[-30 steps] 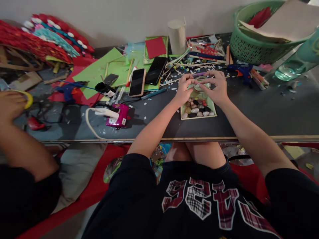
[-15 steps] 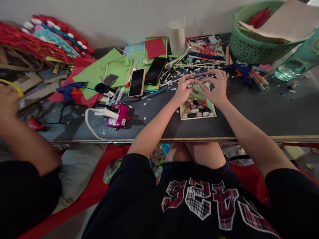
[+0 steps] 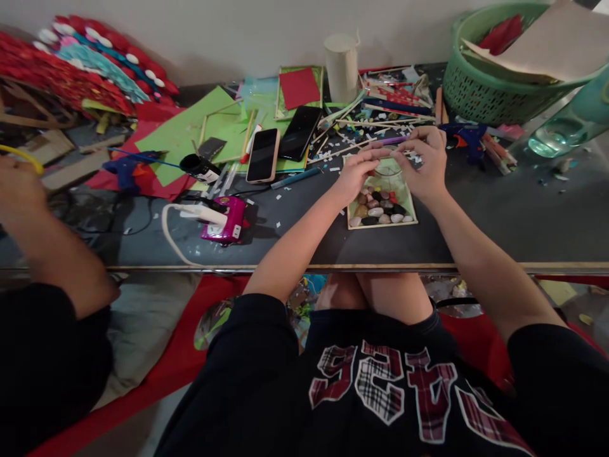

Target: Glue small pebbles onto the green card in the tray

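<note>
While both hands meet over the far end of the tray, the left hand and right hand pinch the rim of a small clear cup between them, fingertips closed on it from either side. The cup sits just above the pebbles that fill the tray, which lies near the front edge of the worktop, about mid-width. It looks thin, light and easily crushed, so a gentle hold at the rim with both hands seems right; its smooth wall may slip. The pebbles are loose and hard and would roll if the tray is tipped. Just behind the hands lie sticks and paper scraps, close enough to snag. Two phones rest on green paper to the left, with a pink tape dispenser nearer the front edge. A blue glue gun and a green basket stand toward the far right corner. At the left edge another person's hand holds something yellow.
</note>
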Demonstrator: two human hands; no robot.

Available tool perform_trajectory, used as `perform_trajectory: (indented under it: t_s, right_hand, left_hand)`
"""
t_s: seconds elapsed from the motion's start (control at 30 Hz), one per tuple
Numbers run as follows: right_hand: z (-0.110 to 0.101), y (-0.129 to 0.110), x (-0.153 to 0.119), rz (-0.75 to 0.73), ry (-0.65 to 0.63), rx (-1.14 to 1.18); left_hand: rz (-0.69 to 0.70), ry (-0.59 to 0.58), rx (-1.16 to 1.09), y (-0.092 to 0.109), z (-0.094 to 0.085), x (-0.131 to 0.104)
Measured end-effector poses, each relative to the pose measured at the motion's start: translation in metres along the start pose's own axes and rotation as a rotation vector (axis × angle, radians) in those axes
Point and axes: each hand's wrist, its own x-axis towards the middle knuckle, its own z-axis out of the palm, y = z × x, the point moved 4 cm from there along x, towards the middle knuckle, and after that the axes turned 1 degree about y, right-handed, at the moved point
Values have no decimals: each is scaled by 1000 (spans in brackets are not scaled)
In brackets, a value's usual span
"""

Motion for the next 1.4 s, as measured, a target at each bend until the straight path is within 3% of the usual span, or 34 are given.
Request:
perform_trajectory:
  t_s: [0.13,0.27,0.4,0.47,0.53,0.67,0.8,0.9,1.07,1.27,1.4]
  right_hand:
    - [2,-1,-2,49,-49,-6]
    - [10,-7,-2,66,-118,6]
    - [6,-7,17,48,-33,14]
    - [4,0,33,48,10,29]
    - [11,12,50,53,-58,25]
    - [39,31,79,-11,-287,4]
    - [77,35,101,-127,-537,-220]
    - [104,40,114,-133,-683,-316]
    - [127,36,122,-259,-657,-412]
    - [122,14,116,-388,-773,-713]
    - [124,19,118,-348,-777,-607]
  left_hand:
    - [18,40,94,-1,-3,1]
    - [67,137,124,-13,-10,7]
    - [10,348,51,-32,-33,16]
    - [64,441,106,-31,-48,17]
    - [156,470,195,-24,-57,14]
    - [225,437,268,-12,-59,7]
    - [225,412,289,-9,-52,3]
    - [201,420,266,-11,-51,3]
    - [179,390,274,-14,-50,6]
    - [167,376,304,-12,-48,4]
    - [153,371,315,-12,-48,4]
